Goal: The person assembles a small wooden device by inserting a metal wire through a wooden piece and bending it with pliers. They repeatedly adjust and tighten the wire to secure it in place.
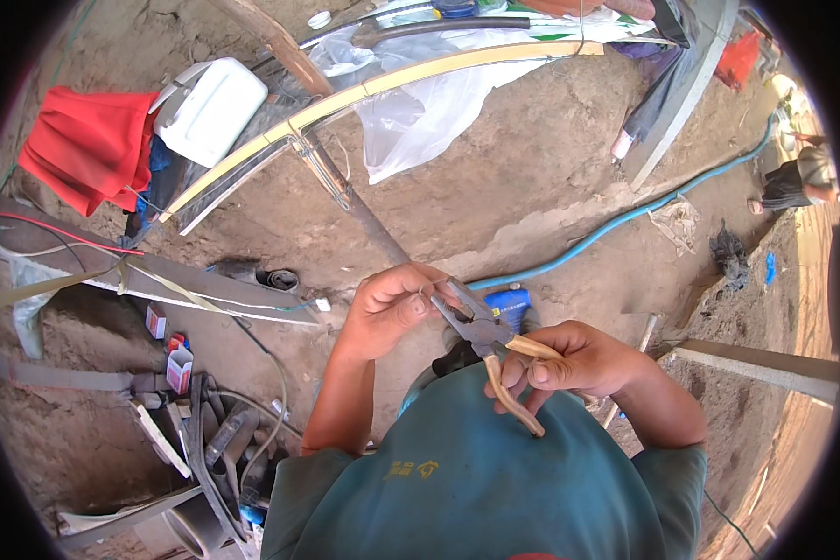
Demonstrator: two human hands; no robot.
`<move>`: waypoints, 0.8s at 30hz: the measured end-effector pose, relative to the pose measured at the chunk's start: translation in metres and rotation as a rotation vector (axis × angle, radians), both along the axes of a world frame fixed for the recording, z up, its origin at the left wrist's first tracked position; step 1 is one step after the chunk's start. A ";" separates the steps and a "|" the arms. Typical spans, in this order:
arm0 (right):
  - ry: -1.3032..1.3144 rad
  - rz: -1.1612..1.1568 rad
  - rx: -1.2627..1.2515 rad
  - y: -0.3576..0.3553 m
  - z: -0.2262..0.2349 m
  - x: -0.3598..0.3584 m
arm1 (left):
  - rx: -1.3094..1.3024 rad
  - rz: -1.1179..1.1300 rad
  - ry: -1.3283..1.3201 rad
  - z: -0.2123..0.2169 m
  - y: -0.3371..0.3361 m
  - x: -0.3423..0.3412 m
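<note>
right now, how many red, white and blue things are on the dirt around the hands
red: 1, crumpled red cloth
white: 2, white plastic jerrycan, white plastic sheet
blue: 2, long blue hose, small blue packet
total: 5

The pliers [483, 334] are a dark metal tool with two long handles in a worn tan cover. The handles are spread a little apart and point down toward the person's teal shirt. The dark nose points up and to the left. The right hand [579, 359] is wrapped around the handles. The nose sits right at the fingertips of the left hand [392, 308], which is curled into a loose fist. A thin bit of wire [436, 287] shows between those fingers and the nose of the pliers; it is too small to see well. All of it is held up in the air, above the dirt floor.
</note>
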State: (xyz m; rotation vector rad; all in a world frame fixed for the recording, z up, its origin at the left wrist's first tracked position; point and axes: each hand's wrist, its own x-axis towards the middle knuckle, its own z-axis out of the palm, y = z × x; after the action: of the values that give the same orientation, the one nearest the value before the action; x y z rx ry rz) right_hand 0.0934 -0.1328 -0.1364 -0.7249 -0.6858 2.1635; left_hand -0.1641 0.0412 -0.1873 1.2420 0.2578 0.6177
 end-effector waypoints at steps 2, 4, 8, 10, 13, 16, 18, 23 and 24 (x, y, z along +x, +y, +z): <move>-0.059 0.002 -0.018 0.001 -0.001 0.003 | 0.010 -0.008 0.002 0.003 0.000 0.003; -0.081 0.018 -0.035 0.003 0.001 0.003 | 0.055 -0.028 -0.002 0.001 0.001 0.003; -0.114 0.029 -0.078 0.007 0.012 0.000 | 0.136 -0.003 0.010 0.008 0.001 0.004; -0.146 0.018 -0.074 0.007 0.012 -0.003 | 0.193 -0.006 0.034 0.008 0.003 0.003; -0.175 0.046 -0.046 0.007 0.009 -0.001 | 0.179 -0.009 0.064 0.005 0.006 -0.001; -0.198 0.053 -0.035 0.011 0.012 0.000 | 0.176 -0.003 0.087 0.006 0.007 0.000; -0.226 0.037 -0.035 0.012 0.014 -0.001 | 0.164 0.010 0.110 0.006 0.006 -0.001; -0.366 0.027 -0.017 0.013 0.012 -0.002 | 0.215 0.053 0.171 0.010 0.005 0.003; -0.366 0.006 -0.022 0.013 0.013 -0.002 | 0.204 0.067 0.212 0.006 0.005 0.000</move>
State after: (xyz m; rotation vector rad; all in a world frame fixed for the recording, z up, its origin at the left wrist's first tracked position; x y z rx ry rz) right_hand 0.0909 -0.1196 -0.1237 -1.1476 -0.8499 2.0656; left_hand -0.1640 0.0466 -0.1810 1.5035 0.4228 0.5798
